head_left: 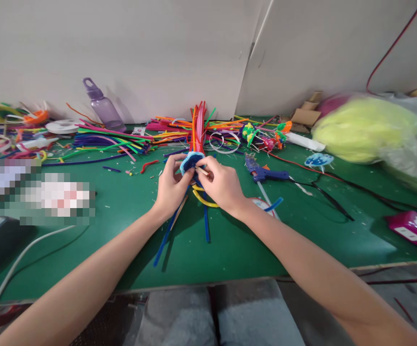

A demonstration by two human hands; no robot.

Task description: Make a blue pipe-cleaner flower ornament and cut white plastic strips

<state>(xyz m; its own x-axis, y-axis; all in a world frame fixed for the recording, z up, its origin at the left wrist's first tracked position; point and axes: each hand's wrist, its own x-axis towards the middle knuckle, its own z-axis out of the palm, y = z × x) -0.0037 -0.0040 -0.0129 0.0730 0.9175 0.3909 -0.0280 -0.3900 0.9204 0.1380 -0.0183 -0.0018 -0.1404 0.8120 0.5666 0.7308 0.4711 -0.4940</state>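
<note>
Two blue scalloped pieces (191, 161) (counting the speckled one), one bottle (104, 109), one glue gun (271, 174).

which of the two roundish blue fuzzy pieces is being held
The light-rimmed piece in the left hand; the white-spotted piece is untouched, right of the glue gun.

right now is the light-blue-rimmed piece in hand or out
In: the left hand pinches the light-blue-rimmed piece, with the right hand against it.
</note>
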